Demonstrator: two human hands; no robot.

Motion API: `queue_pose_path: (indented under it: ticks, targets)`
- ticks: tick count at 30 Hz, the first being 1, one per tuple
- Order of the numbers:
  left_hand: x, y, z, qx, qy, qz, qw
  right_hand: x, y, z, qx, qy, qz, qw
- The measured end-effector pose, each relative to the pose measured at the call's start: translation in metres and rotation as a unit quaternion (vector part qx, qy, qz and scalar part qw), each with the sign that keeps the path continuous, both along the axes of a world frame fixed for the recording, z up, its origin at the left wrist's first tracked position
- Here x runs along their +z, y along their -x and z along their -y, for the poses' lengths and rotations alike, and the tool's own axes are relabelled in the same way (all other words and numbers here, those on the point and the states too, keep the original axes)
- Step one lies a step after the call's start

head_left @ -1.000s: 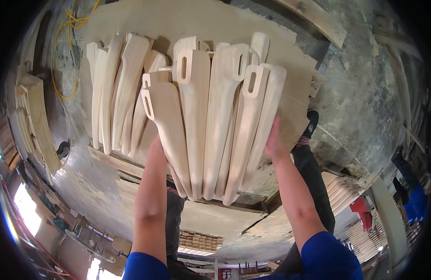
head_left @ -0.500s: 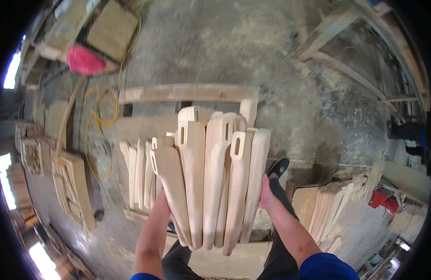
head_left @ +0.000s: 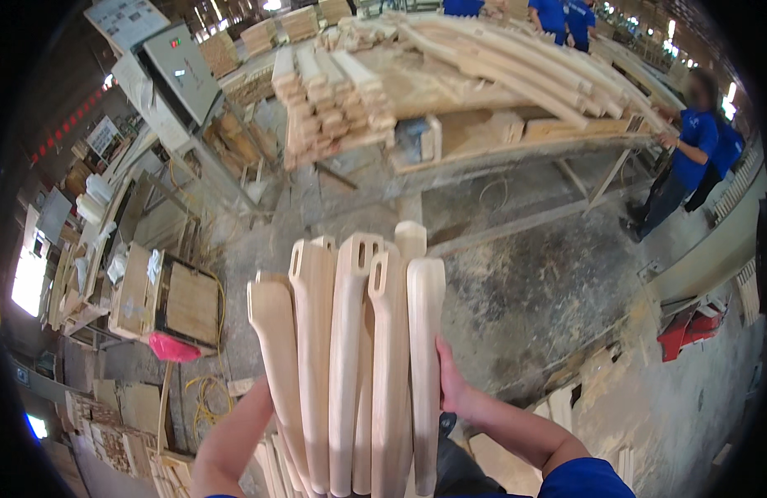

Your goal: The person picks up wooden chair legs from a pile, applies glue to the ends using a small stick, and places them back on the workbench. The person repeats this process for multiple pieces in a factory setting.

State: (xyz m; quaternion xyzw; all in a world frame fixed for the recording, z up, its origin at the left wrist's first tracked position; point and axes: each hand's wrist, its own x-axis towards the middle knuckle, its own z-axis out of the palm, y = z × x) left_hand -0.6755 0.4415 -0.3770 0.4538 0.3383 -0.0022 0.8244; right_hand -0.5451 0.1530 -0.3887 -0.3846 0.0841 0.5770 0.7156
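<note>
A bundle of pale, shaped wooden furniture legs (head_left: 313, 357) is held upright before me, with several long slots cut near the upper ends. My right hand (head_left: 451, 382) presses on the bundle's right side, thumb up along the outermost leg and the other fingers behind it. On the opposite side, my left hand (head_left: 264, 394) supports the bundle; its fingers are hidden behind the wood. The legs' lower ends reach the bottom of the view, close to my body.
Ahead, a long workbench (head_left: 491, 166) bears stacked wood (head_left: 329, 100) and long curved strips (head_left: 516, 62). A person in blue (head_left: 691, 149) stands at its right end. On the left are a control cabinet (head_left: 180, 75), a pink bag (head_left: 174, 348) and a yellow hose (head_left: 207, 402).
My view has swung up from the floor to the workbench and people ahead. The bundle stays between my hands, now lower and slightly further left in view.
</note>
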Motion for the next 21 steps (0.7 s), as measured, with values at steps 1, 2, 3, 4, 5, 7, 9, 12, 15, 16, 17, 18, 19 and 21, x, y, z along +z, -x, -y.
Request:
queue_pose_path:
  ticks: [1,2,3,4,5,7,9,12,15,16,17,18,19,21]
  targets:
    - [0.024,-0.031,-0.002,-0.01,-0.011,0.016,1.0,0.023,-0.029,0.0,-0.018,-0.014,0.021,1.0]
    - [0.049,-0.062,-0.004,-0.018,-0.025,0.034,0.999,0.046,-0.059,-0.004,-0.033,-0.03,0.042,0.998]
    - [0.072,-0.093,-0.008,-0.027,-0.036,0.051,0.998,0.072,-0.087,-0.007,-0.036,-0.048,0.049,0.997]
    - [0.094,-0.121,-0.012,-0.032,-0.047,0.07,0.996,0.1,-0.115,-0.009,-0.036,-0.065,0.06,0.995]
    - [0.118,-0.151,-0.016,-0.041,-0.057,0.093,0.993,0.128,-0.145,-0.01,-0.04,-0.084,0.079,0.993]
    - [0.159,-0.21,-0.023,-0.058,-0.071,0.128,0.987,0.176,-0.202,-0.015,-0.051,-0.101,0.114,0.987]
    - [0.193,-0.269,-0.034,-0.074,-0.077,0.161,0.981,0.211,-0.256,-0.023,-0.06,-0.119,0.149,0.98]
    - [0.229,-0.349,-0.054,-0.092,-0.081,0.194,0.973,0.246,-0.343,-0.045,-0.053,-0.137,0.168,0.975]
    - [0.26,-0.433,-0.085,-0.103,-0.081,0.22,0.967,0.267,-0.434,-0.077,-0.046,-0.149,0.171,0.973]
    - [0.269,-0.463,-0.093,-0.112,-0.079,0.23,0.964,0.268,-0.466,-0.088,-0.061,-0.167,0.206,0.962]
    - [0.273,-0.49,-0.104,-0.114,-0.075,0.236,0.962,0.271,-0.498,-0.103,-0.067,-0.182,0.236,0.952]
    - [0.277,-0.514,-0.114,-0.115,-0.072,0.238,0.962,0.279,-0.522,-0.118,-0.052,-0.188,0.22,0.956]
    - [0.282,-0.537,-0.125,-0.112,-0.068,0.243,0.961,0.289,-0.55,-0.136,-0.052,-0.177,0.234,0.955]
    - [0.279,-0.579,-0.15,-0.101,-0.052,0.244,0.963,0.294,-0.598,-0.17,-0.049,-0.138,0.245,0.958]
